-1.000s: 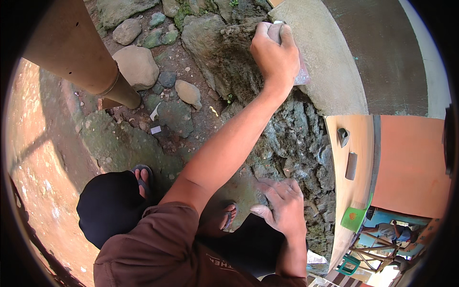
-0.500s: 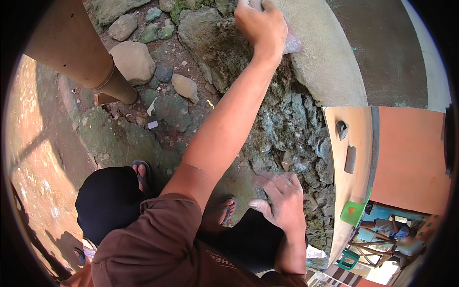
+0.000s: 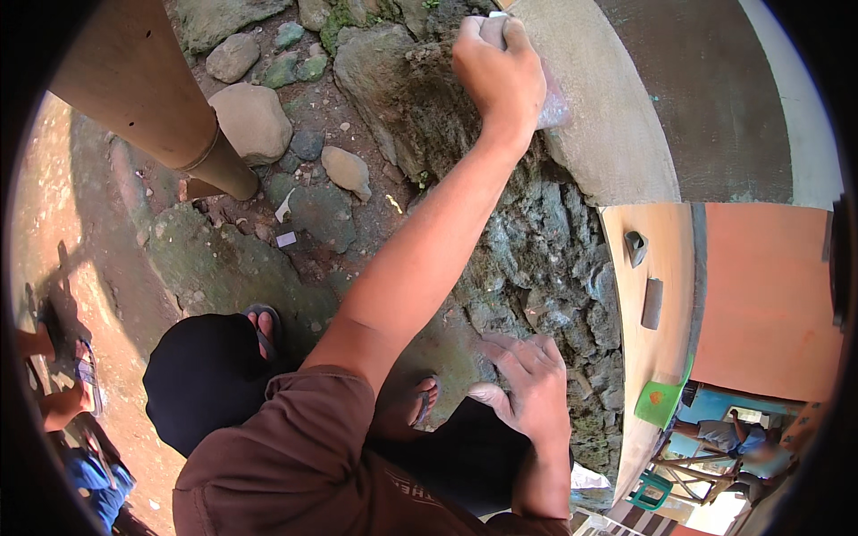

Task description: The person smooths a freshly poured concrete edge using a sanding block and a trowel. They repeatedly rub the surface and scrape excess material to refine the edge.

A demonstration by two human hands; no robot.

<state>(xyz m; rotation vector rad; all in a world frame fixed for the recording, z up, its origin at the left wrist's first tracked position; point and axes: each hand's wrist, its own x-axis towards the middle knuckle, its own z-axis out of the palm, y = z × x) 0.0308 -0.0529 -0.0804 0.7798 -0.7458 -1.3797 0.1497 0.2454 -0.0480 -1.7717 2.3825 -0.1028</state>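
Note:
My left hand [image 3: 500, 80] reaches out at the far end of a pale concrete ledge [image 3: 617, 134]. Its fingers are closed round a reddish, dust-speckled flat piece [image 3: 554, 100] whose exact kind I cannot make out. Part of that piece sticks out on the right, over the ledge's edge; a small white tip shows above the fingers. Nearer to me, my right hand [image 3: 529, 384] holds nothing. Its dusty fingers are loosely bent and apart, with the thumb out to the left, in front of the rough stone face [image 3: 554, 259]. I cannot tell whether it touches the stone.
On the ledge lie a folded grey piece [image 3: 635, 248], a grey rectangular piece [image 3: 653, 304] and a green sheet [image 3: 660, 404]. A thick brown post [image 3: 152, 98] stands at left among stones [image 3: 253, 123]. Another person's legs [image 3: 67, 402] show at the left edge.
My left hand has come slightly nearer with the flat piece still in it. My right hand has barely moved. Another person's legs and blue clothing have come into view at the left.

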